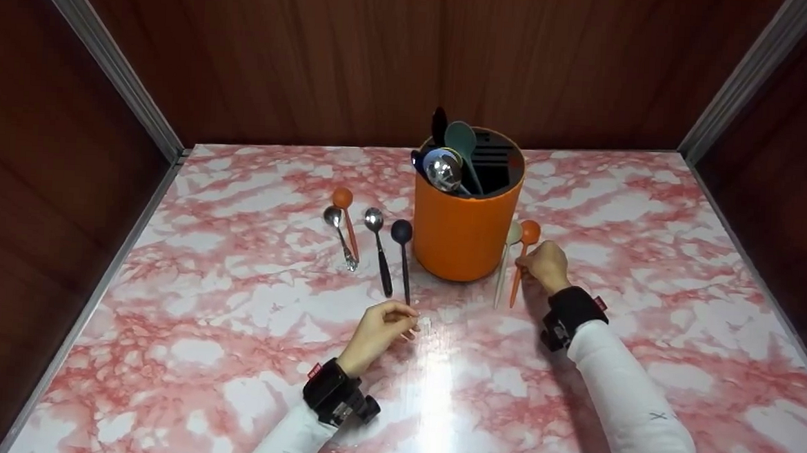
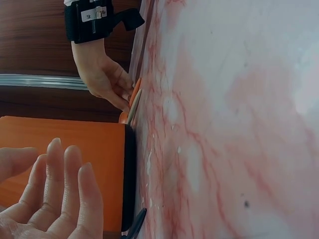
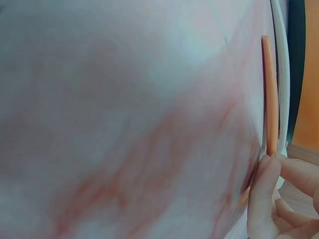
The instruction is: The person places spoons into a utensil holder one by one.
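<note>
While your right hand sits just right of the orange holder, its fingers are curled down onto the orange spoon lying flat on the marble table. The right wrist view shows your fingertips pinching the orange handle, with a cream spoon lying right alongside it, touching or nearly so. Can't really tell whether the cream one is caught in the pinch too. Your forearm comes in from the lower right, the wrist slightly bent toward the holder, the knuckles up.

Your left hand is lower down, in front of the holder, near the tip of the dark blue spoon but not gripping it. The left wrist view shows those fingers loosely curled with nothing in them, so it's a relaxed, empty hand resting on or just over the table.

Left of the holder you've got a row lying on the table: another orange spoon, a small steel spoon, a steel spoon with a black handle, then the dark blue one. The holder itself stands upright with several spoons already poking out of it, including a shiny ladle-ish one and a grey-green one.
</note>
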Motion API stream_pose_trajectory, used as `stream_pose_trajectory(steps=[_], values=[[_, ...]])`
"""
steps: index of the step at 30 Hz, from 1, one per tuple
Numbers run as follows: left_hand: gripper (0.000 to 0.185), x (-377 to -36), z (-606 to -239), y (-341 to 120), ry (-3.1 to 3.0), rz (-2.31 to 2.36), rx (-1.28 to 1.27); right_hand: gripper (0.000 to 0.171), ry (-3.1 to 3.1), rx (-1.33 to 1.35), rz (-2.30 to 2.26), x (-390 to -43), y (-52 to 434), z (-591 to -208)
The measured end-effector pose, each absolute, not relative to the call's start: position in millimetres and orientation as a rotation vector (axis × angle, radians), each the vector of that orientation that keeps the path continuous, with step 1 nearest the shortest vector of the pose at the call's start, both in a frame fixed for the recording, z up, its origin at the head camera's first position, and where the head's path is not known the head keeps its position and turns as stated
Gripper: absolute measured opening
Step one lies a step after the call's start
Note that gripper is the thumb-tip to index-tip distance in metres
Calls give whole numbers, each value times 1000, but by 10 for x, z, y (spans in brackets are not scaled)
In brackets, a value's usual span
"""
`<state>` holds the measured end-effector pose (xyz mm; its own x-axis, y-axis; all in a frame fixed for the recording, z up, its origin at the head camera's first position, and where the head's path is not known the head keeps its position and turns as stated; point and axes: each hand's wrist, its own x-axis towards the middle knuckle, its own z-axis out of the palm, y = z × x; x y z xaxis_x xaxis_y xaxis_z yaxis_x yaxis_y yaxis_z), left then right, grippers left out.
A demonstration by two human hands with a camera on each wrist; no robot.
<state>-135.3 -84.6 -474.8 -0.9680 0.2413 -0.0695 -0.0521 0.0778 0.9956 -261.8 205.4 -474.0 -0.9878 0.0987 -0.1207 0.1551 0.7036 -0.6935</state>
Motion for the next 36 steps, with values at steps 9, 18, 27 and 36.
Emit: stream_pose_trajectory(steps=[9,18,27,36], values=[[22,-1338,-4732,-834,2166,1961,209,22,2873,255,-1126,-2608,2043,-4757],[22,-1350,-4741,-826,2146,1968,214,20,2823,293,-1145,-2618,2024,-4739],[22,-1343,-4728,-819,2127,1979,202,20,2871,281,-1153,-2605,2042,-4738],[25,-1335,-4716,-830,2125,1979,180,25,2719,313,-1358,-2586,2124,-4697]])
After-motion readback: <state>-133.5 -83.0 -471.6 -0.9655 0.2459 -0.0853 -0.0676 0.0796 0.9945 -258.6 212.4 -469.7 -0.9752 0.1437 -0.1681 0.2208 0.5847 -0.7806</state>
